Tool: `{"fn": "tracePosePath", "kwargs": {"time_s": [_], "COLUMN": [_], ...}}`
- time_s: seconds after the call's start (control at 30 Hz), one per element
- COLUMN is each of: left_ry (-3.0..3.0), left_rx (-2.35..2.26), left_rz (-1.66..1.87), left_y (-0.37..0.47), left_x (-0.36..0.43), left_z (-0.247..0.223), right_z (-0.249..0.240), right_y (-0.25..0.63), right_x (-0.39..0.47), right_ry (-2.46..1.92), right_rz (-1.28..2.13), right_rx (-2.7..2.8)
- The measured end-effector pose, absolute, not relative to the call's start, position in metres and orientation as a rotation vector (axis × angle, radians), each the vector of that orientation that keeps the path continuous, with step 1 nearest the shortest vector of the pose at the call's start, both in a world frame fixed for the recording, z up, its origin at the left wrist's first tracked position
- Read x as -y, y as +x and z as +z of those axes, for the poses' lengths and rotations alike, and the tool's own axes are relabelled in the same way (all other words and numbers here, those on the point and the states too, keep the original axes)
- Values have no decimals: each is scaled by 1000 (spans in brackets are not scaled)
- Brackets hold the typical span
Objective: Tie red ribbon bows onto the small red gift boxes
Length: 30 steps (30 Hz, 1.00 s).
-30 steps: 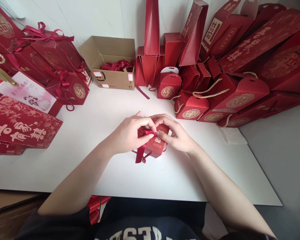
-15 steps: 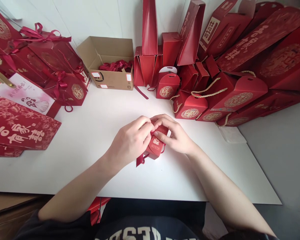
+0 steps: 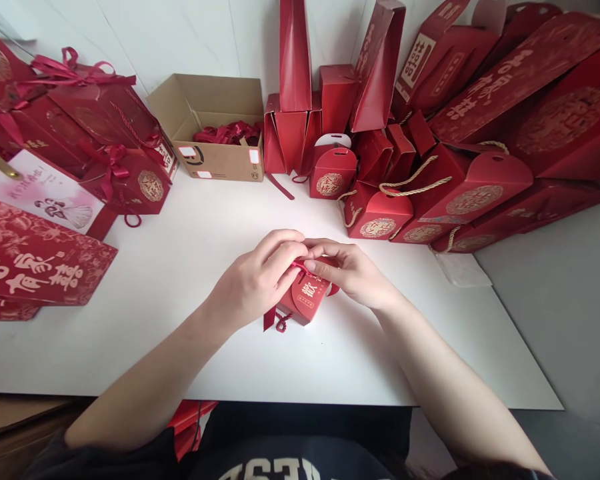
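Observation:
A small red gift box point(image 3: 306, 299) with pale characters on it lies on the white table point(image 3: 230, 373) in front of me. A red ribbon point(image 3: 300, 266) crosses its top, and one dark red ribbon end and a twisted cord hang at its left. My left hand point(image 3: 265, 277) is over the box's left side, its fingers closed on the ribbon. From the right, my right hand point(image 3: 347, 272) pinches the ribbon between thumb and fingers. The fingertips of both hands meet above the box and hide part of the ribbon.
An open cardboard box point(image 3: 225, 163) holding red ribbons stands by the wall. Several red gift boxes with rope handles point(image 3: 380, 217) are piled at the right. At the left are ribboned red boxes point(image 3: 130, 180) and a red bag with white characters point(image 3: 45, 260).
The gift box has turned slightly and shifted a little left and nearer to me. My fingers have moved along the ribbon, and more of it shows between my hands.

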<state>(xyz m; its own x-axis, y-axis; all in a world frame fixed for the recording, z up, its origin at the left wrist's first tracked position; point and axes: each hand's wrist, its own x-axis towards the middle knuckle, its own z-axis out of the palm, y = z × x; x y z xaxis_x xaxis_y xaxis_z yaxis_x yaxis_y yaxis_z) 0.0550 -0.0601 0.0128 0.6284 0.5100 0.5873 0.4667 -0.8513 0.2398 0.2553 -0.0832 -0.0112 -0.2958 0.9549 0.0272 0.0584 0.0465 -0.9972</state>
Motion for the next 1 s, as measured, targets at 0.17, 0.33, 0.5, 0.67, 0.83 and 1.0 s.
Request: {"fn": "tracePosePath", "kwargs": {"time_s": [0.17,0.33,0.5,0.67,0.83,1.0], "left_ry": [2847,2898,2606,2469,2375,2265], "left_rx": [-892,-1116,-954,-982,-1096,-1100], "left_rz": [997,806,566,577,510,527], "left_y": [52,47,39,34,35,40], "left_x": [58,53,51,54,55,54], "left_z": [15,25,38,43,41,40], "right_z": [-12,-13,-12,-11,-12,-11], "right_y": [254,252,251,251,252,252], "right_x": [83,83,83,83,83,83], "right_ry": [-1006,-966,-1001,-1041,-1046,-1045], "right_rz": [1441,1455,1445,1417,1411,1427], "right_rx": [1403,1338,1355,1380,1400,1402]}}
